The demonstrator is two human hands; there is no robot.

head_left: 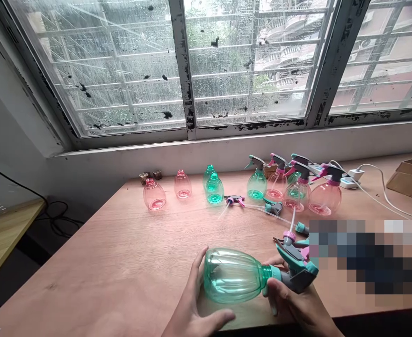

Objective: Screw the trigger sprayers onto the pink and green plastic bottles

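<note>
A green see-through spray bottle lies sideways over the near edge of the wooden table. My left hand cups its rounded base, thumb and fingers curled round it. My right hand grips the neck and the grey-and-teal trigger head fitted on it.
Two pink bottles and two green bottles without heads stand at the back. Several bottles with trigger heads stand to their right. Loose trigger heads with tubes lie between. A white power strip and a cardboard box sit far right.
</note>
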